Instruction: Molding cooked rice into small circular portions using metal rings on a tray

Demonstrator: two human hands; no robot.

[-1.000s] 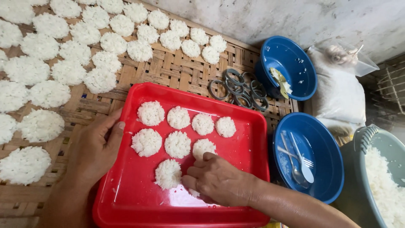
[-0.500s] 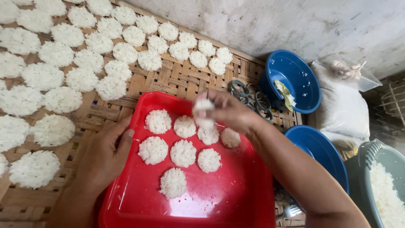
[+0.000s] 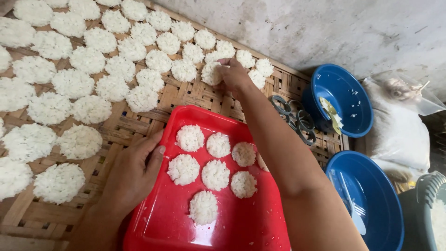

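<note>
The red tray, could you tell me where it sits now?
In the head view the red tray lies bottom centre on the woven bamboo mat, the left hand on its left rim.

A single head camera looks steeply down from close above. The red tray (image 3: 232,218) fills the near centre, and the woven mat (image 3: 195,95) runs off to the far left. A grey wall (image 3: 325,32) crosses the far edge, with blue bowls (image 3: 344,100) at right.
</note>
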